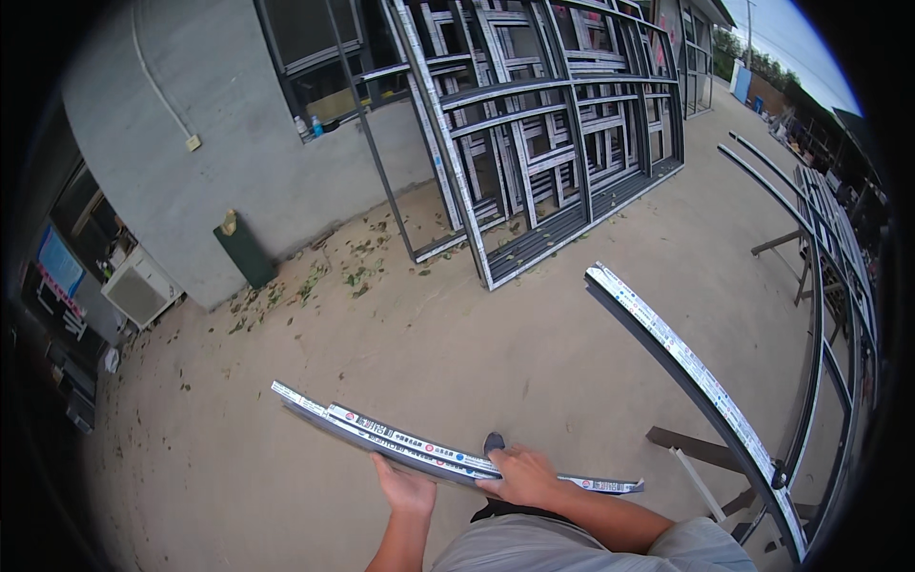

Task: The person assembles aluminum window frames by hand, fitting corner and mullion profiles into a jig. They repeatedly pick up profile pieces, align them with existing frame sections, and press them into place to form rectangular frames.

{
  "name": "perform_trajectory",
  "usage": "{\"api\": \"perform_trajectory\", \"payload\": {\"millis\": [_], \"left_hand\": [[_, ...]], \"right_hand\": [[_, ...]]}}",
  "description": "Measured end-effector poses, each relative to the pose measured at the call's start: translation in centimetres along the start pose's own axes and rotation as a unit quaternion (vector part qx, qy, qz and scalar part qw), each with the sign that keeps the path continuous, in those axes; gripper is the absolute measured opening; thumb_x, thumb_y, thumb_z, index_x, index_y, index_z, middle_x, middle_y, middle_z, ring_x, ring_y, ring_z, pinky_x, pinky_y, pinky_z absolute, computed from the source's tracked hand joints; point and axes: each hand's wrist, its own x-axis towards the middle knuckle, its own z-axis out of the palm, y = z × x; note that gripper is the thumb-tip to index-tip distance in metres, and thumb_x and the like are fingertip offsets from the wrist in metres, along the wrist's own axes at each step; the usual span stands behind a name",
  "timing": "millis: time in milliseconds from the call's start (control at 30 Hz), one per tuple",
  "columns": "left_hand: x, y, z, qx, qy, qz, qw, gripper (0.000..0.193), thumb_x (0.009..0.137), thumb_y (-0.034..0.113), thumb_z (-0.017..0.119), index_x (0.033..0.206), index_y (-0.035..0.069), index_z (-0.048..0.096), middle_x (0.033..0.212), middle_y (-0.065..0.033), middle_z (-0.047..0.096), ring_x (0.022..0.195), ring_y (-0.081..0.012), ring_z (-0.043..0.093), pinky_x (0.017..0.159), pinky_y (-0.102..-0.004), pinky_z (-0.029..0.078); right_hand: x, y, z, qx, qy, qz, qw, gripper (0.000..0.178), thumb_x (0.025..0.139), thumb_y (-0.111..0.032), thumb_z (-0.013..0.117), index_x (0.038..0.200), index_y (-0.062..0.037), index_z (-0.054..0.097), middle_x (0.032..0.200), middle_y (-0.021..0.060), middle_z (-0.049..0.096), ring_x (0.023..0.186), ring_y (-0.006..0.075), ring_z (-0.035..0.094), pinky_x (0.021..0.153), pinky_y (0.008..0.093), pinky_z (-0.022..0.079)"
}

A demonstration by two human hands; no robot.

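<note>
— Holding what, exactly?

— I am carrying a bundle of short metal profiles [419, 445], dark strips wrapped in white protective film with small red and blue marks. It is lying level across my front, just above my waist, and one thin strip is sticking out past my right hand [519, 476].

— How are your hands sitting on it?

— My left hand [405, 488] is cupping the bundle from below, palm up, fingers wrapped under its near edge. My right hand is lying on top of the bundle, just right of the left one, with the fingers curled over the far edge. Both are clamped onto the profiles, neither one spread.

— What is lying around the bundle?

— Beyond it, concrete ground [457, 324] is stretching away, strewn with dry leaves toward the grey wall [219, 143]. Far past the bundle, a stack of window frames [543, 143] is leaning against that wall, standing upright on the ground. To the right of the bundle, a long profile [686, 367] with the same white film is resting on metal trestles [705, 467], running away from me. Farther right of that, more long dark rails [820, 286] are lying on stands. Left of the bundle, well apart, a white air-conditioner unit [138, 286] is sitting by the wall's corner, and a dark green board [245, 250] is leaning against the wall's foot.
</note>
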Motion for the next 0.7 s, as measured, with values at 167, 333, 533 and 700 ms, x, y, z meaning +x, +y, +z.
{"api": "perform_trajectory", "payload": {"millis": [167, 333, 533, 700], "left_hand": [[10.3, -0.3, 4.7, 0.057, -0.022, 0.002, 0.998, 0.065, 0.116, 0.062, 0.032, 0.163, 0.017, 0.042, 0.156, -0.0058, 0.052, 0.146, -0.0285, 0.049, 0.123, -0.0519, 0.04], [19.8, -0.6, 12.9, 0.042, 0.057, 0.048, 0.996, 0.057, 0.113, 0.064, 0.045, 0.128, 0.01, 0.053, 0.106, -0.0068, 0.06, 0.099, -0.0229, 0.06, 0.101, -0.0414, 0.053], [31.5, -1.8, 22.7, 0.079, 0.017, 0.007, 0.997, 0.057, 0.11, 0.063, 0.051, 0.12, 0.007, 0.055, 0.105, -0.01, 0.063, 0.098, -0.0253, 0.062, 0.099, -0.0457, 0.056], [41.8, -5.1, 31.8, 0.112, -0.065, -0.029, 0.991, 0.06, 0.107, 0.064, 0.055, 0.123, 0.007, 0.054, 0.102, -0.0087, 0.064, 0.097, -0.0236, 0.063, 0.098, -0.0449, 0.057]], "right_hand": [[10.3, 3.4, -5.8, 0.015, 0.036, -0.012, 0.999, 0.047, 0.098, -0.045, 0.074, 0.114, 0.0, 0.069, 0.111, 0.0224, 0.075, 0.108, 0.0417, 0.069, 0.092, 0.0531, 0.056], [18.1, 6.4, -14.4, -0.006, 0.101, -0.016, 0.995, 0.044, 0.098, -0.042, 0.075, 0.112, -0.0005, 0.07, 0.109, 0.0233, 0.074, 0.109, 0.0423, 0.068, 0.093, 0.053, 0.055], [24.4, 10.9, -21.9, 0.018, 0.22, 0.101, 0.97, 0.04, 0.093, -0.035, 0.081, 0.114, -0.0019, 0.071, 0.106, 0.0247, 0.073, 0.105, 0.0454, 0.067, 0.092, 0.056, 0.054], [28.5, 16.8, -26.3, 0.004, 0.343, 0.219, 0.914, 0.04, 0.09, -0.032, 0.084, 0.109, 0.0, 0.071, 0.099, 0.0265, 0.071, 0.1, 0.0464, 0.066, 0.088, 0.0553, 0.052]]}}
